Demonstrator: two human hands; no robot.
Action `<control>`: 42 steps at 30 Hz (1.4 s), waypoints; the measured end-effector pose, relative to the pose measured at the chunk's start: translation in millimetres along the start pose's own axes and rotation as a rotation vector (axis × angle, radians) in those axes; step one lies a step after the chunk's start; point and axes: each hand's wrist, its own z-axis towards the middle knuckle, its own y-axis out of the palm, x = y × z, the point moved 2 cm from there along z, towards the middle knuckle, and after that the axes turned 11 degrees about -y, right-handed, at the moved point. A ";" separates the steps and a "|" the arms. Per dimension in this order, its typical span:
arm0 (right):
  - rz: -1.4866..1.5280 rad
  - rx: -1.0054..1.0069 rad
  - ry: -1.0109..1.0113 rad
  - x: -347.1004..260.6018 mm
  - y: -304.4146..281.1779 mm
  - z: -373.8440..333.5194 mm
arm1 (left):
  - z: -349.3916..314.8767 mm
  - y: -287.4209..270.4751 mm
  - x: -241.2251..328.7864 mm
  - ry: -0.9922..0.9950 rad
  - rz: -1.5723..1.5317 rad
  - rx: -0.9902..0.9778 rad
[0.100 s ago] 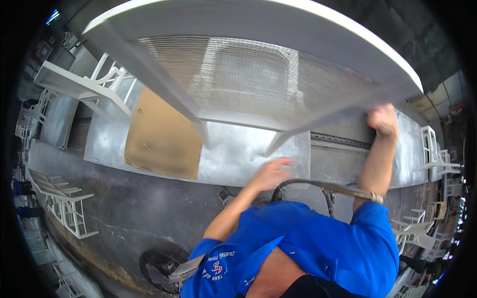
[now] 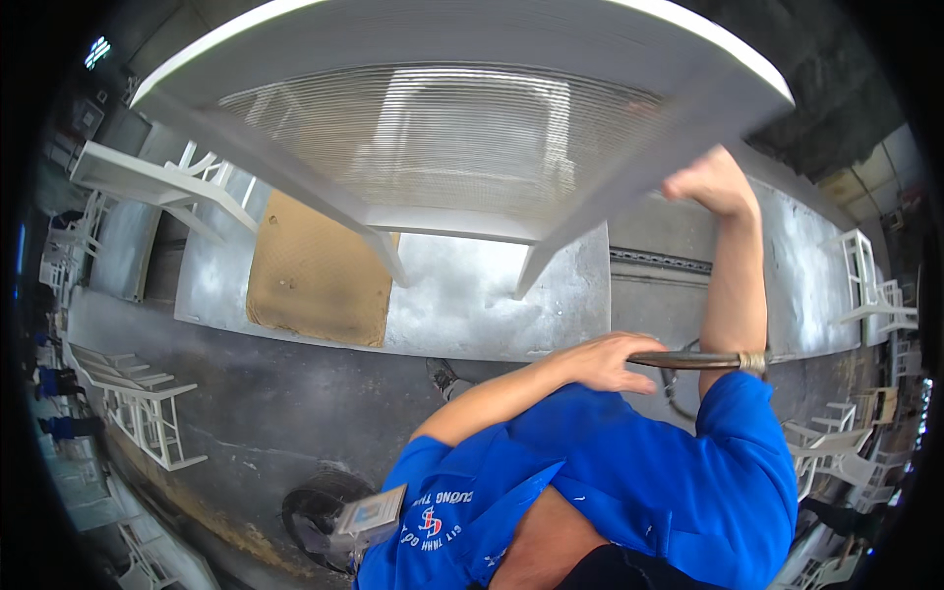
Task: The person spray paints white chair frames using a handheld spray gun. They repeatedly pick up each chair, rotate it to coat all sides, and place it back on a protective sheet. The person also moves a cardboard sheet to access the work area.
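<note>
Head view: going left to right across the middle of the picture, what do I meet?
White chair frames on the floor → brown board → left hand gripping a dark hose → right hand on the raised white chair → more white chairs.

Furniture paint workshop: white-painted chair frames (image 2: pixel 138 413) are stacked left of the grey overspray-coated metal sheet (image 2: pixel 472 295), more chairs (image 2: pixel 870 285) right of it.

Brown board (image 2: pixel 317 275), white chair frames (image 2: pixel 138 398) nearby
</note>
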 end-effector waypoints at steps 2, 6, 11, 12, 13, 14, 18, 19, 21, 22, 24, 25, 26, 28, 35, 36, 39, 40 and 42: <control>-0.078 0.065 -0.015 25.1 -7.6 -11.1 | 42.2 13.8 21.7 -0.209 -0.134 -0.319; -0.443 -0.165 0.351 124.2 15.6 -78.3 | 80.5 33.6 68.9 -0.002 -0.178 -0.159; -0.824 -0.853 1.037 214.8 82.0 -280.6 | 103.3 62.7 85.7 -0.039 -0.179 -0.208; -0.929 -0.947 0.988 223.7 96.9 -306.9 | 105.2 62.8 84.3 -0.067 -0.166 -0.193; -1.040 -1.042 0.946 229.6 111.1 -331.2 | 106.1 65.1 82.6 -0.109 -0.160 -0.185; -1.085 -1.072 0.877 232.4 122.5 -352.9 | 105.9 68.3 81.2 -0.144 -0.170 -0.175; -0.886 -0.912 1.049 236.9 156.2 -407.8 | 100.5 86.8 79.1 -0.214 -0.146 -0.193; -0.778 -0.816 1.153 234.6 161.9 -419.0 | 100.2 90.5 78.9 -0.221 -0.144 -0.205; -0.604 -0.625 1.321 226.7 171.4 -437.3 | 98.7 92.2 77.2 -0.210 -0.144 -0.252; -0.546 -0.545 1.390 221.3 176.1 -445.8 | 99.0 92.0 74.4 -0.246 -0.127 -0.294; -0.446 -0.404 1.508 212.6 188.2 -462.7 | 97.4 87.6 68.2 -0.284 -0.122 -0.369; -0.404 -0.326 1.566 210.4 193.5 -474.8 | 92.9 87.8 67.4 -0.298 -0.121 -0.416; -0.369 -0.244 1.621 207.6 197.7 -487.5 | 92.2 86.6 69.9 -0.255 -0.149 -0.446; -0.305 -0.069 1.732 208.0 204.4 -511.5 | 93.5 86.0 75.4 -0.163 -0.158 -0.488; 0.027 0.979 1.777 198.2 139.4 -479.8 | 99.3 92.0 86.2 -0.011 0.061 -0.890; 0.212 1.297 1.605 189.5 120.3 -453.8 | 102.4 90.5 84.2 -0.046 0.115 -0.890; 0.141 1.242 1.233 156.6 39.1 -362.8 | 120.8 72.1 86.4 -0.035 0.185 -0.833; 0.077 1.236 1.109 142.5 7.2 -334.5 | 128.9 59.0 93.2 0.085 0.258 -0.651; -0.055 1.222 0.809 110.3 -50.1 -287.1 | 139.8 19.6 116.9 0.284 0.468 -0.249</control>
